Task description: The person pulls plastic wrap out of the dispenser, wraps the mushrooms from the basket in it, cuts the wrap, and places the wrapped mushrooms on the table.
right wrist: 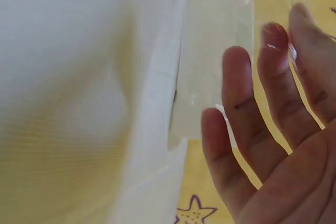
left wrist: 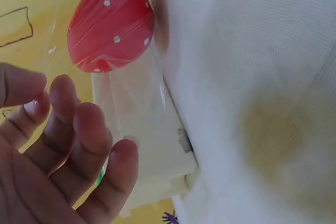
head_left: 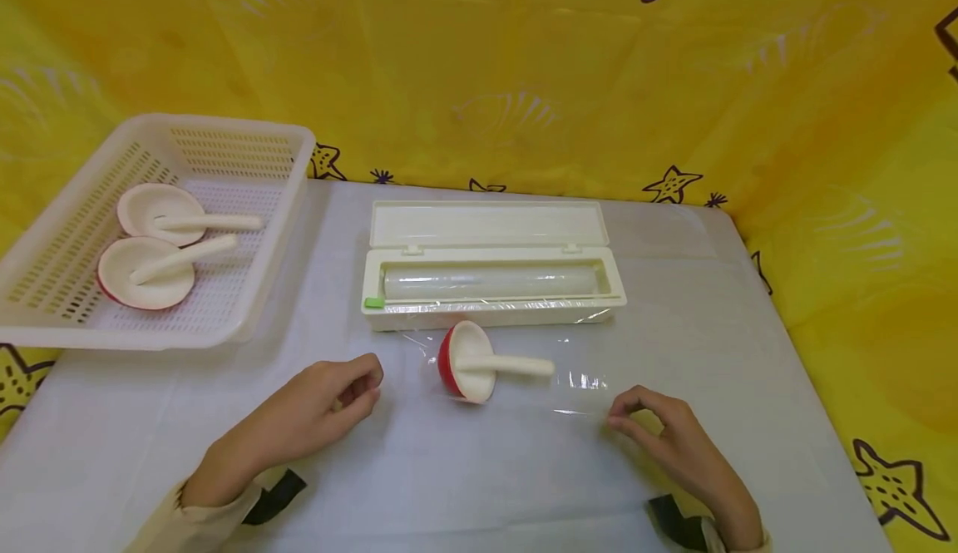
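Observation:
A ladle (head_left: 475, 362) with a white bowl and handle lies in front of the wrap box, its handle pointing right. Its red, white-dotted back (left wrist: 111, 24) shows in the left wrist view, with creases of clear film across it. Clear plastic wrap (head_left: 584, 380) runs from the box toward me around the ladle. My left hand (head_left: 329, 403) pinches the film's left side between thumb and index finger, the other fingers loosely bent. At the right, my right hand (head_left: 674, 436) pinches the near right corner between thumb and fingertip; a glint of film shows there in the right wrist view.
The white wrap box (head_left: 494, 318) stands behind the ladle with its lid (head_left: 490, 224) tipped back. A film roll (head_left: 490, 281) lies inside; a green slider (head_left: 374, 303) sits on its front edge. At left, a white basket (head_left: 299, 154) holds two similar ladles (head_left: 145, 273). Yellow patterned cloth surrounds the table.

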`<action>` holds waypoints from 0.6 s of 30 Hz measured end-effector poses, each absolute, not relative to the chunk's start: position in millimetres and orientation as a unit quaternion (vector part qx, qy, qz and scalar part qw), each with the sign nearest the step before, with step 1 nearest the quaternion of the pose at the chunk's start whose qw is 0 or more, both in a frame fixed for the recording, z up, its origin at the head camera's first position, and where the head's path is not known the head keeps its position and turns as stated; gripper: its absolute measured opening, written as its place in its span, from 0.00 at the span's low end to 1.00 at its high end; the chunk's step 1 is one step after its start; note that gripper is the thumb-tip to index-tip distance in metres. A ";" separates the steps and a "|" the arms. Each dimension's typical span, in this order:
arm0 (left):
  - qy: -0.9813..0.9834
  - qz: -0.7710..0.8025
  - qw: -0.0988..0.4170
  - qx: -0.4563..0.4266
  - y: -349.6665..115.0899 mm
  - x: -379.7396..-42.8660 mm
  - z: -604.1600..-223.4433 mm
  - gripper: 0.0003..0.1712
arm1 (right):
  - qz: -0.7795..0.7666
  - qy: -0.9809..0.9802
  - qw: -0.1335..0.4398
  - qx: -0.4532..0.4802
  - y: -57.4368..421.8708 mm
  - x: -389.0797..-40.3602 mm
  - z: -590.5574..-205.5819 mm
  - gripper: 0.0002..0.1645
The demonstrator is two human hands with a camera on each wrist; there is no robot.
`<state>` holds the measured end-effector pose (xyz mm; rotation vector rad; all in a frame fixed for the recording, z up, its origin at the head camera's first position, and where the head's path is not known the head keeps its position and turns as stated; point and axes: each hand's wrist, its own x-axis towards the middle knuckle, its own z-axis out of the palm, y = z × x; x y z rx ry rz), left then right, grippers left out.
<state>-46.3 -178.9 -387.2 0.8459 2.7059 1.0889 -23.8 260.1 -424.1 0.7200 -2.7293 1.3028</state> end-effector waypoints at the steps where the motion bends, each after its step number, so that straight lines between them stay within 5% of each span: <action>1: 0.887 0.370 0.053 0.272 -178.6 -47.2 -387.9 0.16 | 0.417 -0.878 0.023 0.233 259.7 -25.3 -423.4 0.18; 18: 0.749 0.627 0.142 0.161 -162.5 -68.9 -399.8 0.06 | 0.432 -0.865 0.099 0.235 244.9 -55.1 -415.2 0.11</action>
